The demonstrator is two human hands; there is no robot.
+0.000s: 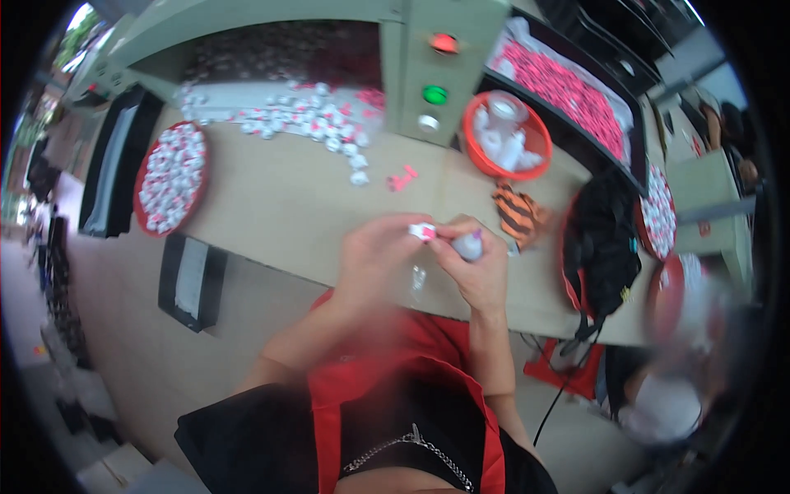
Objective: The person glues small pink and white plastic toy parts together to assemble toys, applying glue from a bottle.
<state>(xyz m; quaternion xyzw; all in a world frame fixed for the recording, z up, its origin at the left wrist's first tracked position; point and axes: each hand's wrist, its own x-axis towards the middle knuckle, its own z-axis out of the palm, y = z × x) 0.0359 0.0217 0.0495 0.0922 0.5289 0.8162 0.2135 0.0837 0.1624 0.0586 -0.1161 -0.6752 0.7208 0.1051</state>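
Over the table's near edge, my left hand point(377, 249) pinches a small white piece with pink on it point(423, 231). My right hand point(484, 267) is closed around a small whitish squeeze bottle point(467, 246) with a purple tip. The right thumb and fingertips meet the small piece from its right side. Below the hands lies a crumpled clear plastic bit point(418, 280). Beyond them, two or so loose pink pieces point(401, 179) rest on the table, near a spread of white and pink pieces point(304, 115) at the machine's opening.
A red tray of white pieces point(171, 177) sits at left. On the right are an orange bowl with bottles point(504, 136), a striped cloth point(520, 216), a black bag point(605, 247) and a black tray of pink pieces point(564, 90). A green machine point(432, 70) stands behind.
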